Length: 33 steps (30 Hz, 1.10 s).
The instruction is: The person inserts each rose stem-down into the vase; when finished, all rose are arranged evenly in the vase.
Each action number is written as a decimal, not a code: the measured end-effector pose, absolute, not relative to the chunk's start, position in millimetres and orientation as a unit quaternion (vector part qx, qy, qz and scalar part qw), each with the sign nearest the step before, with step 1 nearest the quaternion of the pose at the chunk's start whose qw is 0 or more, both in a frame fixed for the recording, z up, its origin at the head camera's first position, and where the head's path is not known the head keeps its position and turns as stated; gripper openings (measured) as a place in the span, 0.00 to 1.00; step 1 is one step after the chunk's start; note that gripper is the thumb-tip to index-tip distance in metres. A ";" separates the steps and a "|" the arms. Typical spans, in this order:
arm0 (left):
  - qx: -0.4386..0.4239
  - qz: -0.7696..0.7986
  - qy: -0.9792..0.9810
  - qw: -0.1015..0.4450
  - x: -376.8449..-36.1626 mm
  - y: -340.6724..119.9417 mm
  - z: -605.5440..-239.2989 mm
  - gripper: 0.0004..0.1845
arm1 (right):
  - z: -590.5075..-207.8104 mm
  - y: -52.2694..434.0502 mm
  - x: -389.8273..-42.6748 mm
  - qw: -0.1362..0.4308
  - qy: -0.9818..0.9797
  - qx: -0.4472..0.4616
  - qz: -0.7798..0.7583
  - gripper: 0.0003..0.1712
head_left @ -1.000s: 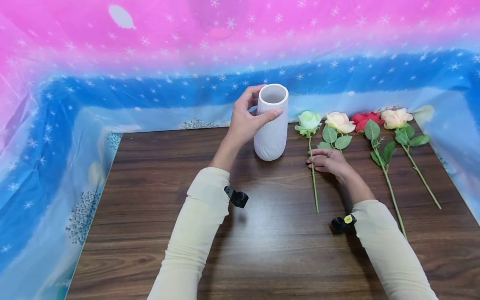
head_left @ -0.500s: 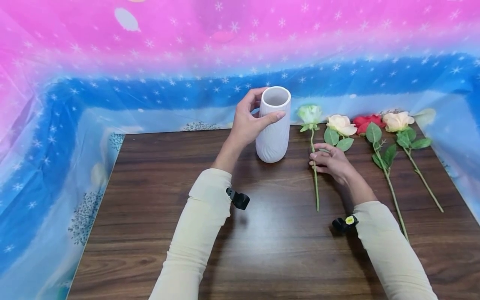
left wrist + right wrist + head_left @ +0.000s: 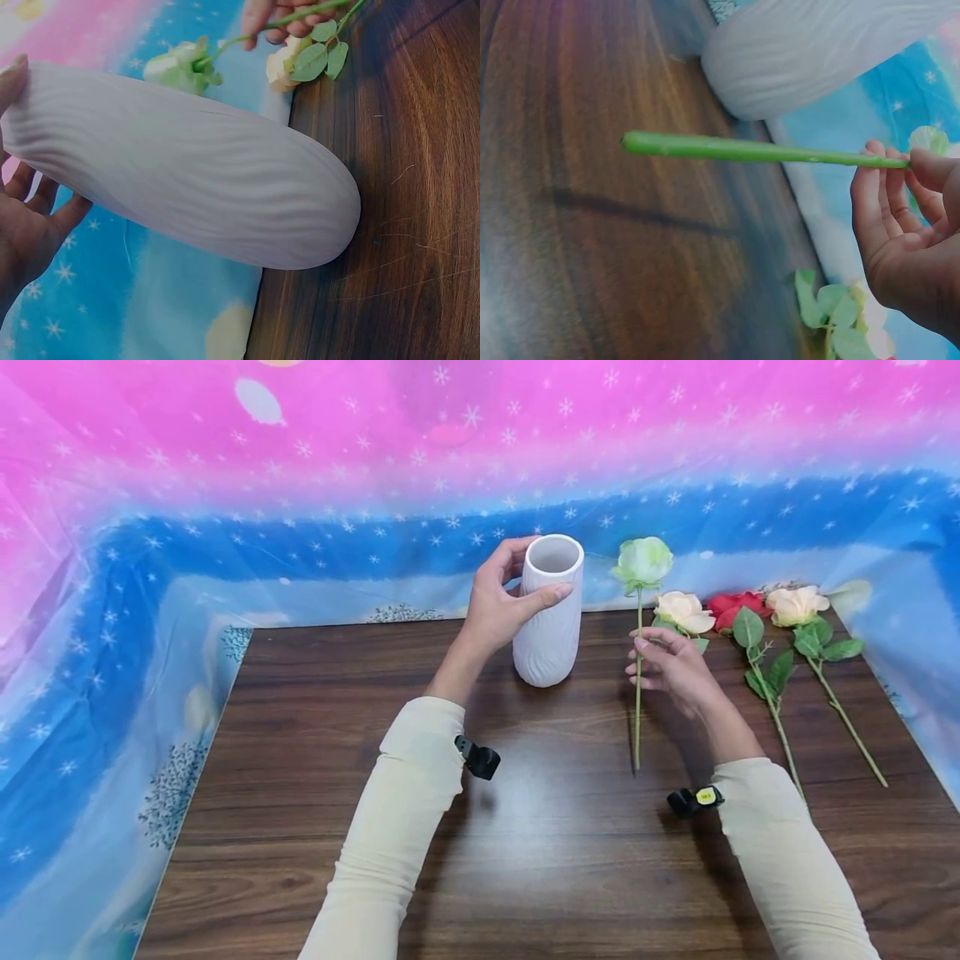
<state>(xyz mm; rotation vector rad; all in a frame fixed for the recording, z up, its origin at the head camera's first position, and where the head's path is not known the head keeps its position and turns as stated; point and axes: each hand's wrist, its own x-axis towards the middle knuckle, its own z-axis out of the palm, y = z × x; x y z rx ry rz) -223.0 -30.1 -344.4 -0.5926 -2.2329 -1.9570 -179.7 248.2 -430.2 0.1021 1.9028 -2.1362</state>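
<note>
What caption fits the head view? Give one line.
Left hand holds white vase upright; right hand pinches pale green rose stem above wooden table.

A dark wood-grain table [image 3: 300,793] stands against a draped pink-and-blue backdrop cloth [image 3: 300,485] sprinkled with white snowflakes, under even, soft light

Three artificial roses lie along the back right of the dark wood-grain counter [image 3: 315,827]: a cream rose [image 3: 681,610], a red rose [image 3: 731,604], a peach rose [image 3: 795,602]. Behind, a pink-and-blue snowflake-print plastic backdrop [image 3: 300,468] hangs.
</note>
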 end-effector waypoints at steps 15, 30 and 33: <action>-0.188 -0.644 -0.740 0.045 -223.5 -30.8 -344.2 0.33 | -402.5 243.1 -179.2 0.078 0.664 0.000 -0.743 0.09; -0.197 -0.646 -0.735 0.055 -224.8 -29.6 -343.2 0.33 | -376.6 244.3 -180.8 0.066 0.617 -0.023 -0.784 0.02; -0.195 -0.646 -0.736 0.052 -224.4 -29.9 -342.7 0.32 | -372.4 245.0 -182.2 0.061 0.613 -0.033 -0.787 0.05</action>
